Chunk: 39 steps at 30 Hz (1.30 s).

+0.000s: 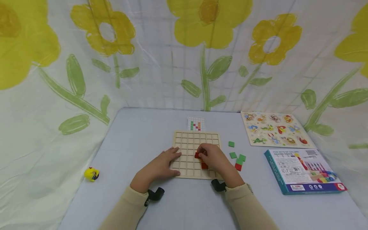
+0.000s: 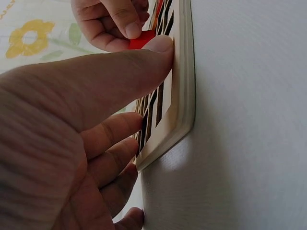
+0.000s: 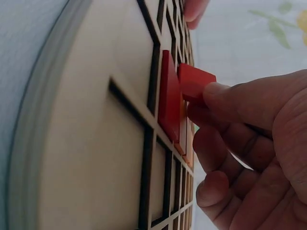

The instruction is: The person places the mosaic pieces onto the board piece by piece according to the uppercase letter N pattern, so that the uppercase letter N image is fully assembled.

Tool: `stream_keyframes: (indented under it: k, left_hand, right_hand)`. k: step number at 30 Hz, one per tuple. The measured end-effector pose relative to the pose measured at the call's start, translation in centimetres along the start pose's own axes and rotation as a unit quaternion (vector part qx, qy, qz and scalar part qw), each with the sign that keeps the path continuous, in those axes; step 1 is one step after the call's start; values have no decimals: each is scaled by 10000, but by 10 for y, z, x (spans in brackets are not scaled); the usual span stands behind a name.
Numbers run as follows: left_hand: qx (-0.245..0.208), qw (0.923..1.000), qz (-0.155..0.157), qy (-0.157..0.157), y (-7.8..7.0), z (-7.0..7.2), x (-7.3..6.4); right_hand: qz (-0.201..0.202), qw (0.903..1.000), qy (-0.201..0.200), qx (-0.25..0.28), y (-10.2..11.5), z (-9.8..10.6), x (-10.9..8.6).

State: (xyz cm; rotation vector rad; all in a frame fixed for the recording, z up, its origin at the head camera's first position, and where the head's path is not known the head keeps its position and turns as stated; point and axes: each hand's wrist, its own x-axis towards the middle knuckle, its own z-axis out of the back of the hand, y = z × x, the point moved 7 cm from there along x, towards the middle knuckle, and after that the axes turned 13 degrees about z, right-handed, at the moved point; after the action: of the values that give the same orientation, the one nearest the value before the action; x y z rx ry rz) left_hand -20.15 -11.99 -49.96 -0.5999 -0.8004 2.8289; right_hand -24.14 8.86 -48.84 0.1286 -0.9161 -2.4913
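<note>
A wooden grid board (image 1: 184, 140) lies on the table, with raised lines parting it into square cells. My left hand (image 1: 161, 164) rests on its left side, fingers spread; in the left wrist view the thumb (image 2: 144, 67) lies over the board's near edge. Between thumb and fingers, my right hand (image 1: 214, 156) pinches a red square tile (image 3: 194, 81), tilted just above the cells. Another red tile (image 3: 169, 103) sits in a cell nearer the front edge, with orange pieces (image 3: 190, 151) partly visible behind it. The right hand hides part of the board in the head view.
Right of the board lie several loose green tiles (image 1: 231, 144) and a red one (image 1: 238, 167). A pattern card (image 1: 196, 123) touches the board's far edge. Farther right are an insect picture board (image 1: 274, 129) and a box (image 1: 307, 172). A yellow toy (image 1: 91, 174) stands far left.
</note>
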Motion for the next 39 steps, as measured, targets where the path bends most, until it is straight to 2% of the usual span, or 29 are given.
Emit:
stream_keyframes:
  k: [10,17,21,25,29,33,39]
  left_hand:
    - [23,10000,-26,4,-1,0,0]
    - [56,10000,-9,6,-1,0,0]
    - [69,10000,5,19,-1,0,-1]
    - [24,10000,31,14,-2,0,0]
    - [52,10000,25,-6,-2,-1,1]
    - [68,10000,13,-20,-2,-2,2]
    - [10,10000,41,17,-2,-1,0]
  right_hand:
    - [108,9995,257,128,-1,-8,-2]
    - [581,9969,397,-363,7,-10,0]
    - [628,9957,396,-546,10,-11,0]
    - [604,9964,314,-503,10,-9,-1]
    - [453,9983,16,-364,1,6,-6]
    - [153,9990,-271,-332,-19,35,-18]
    - [-206,9989,-120,-406,-70,70,-62]
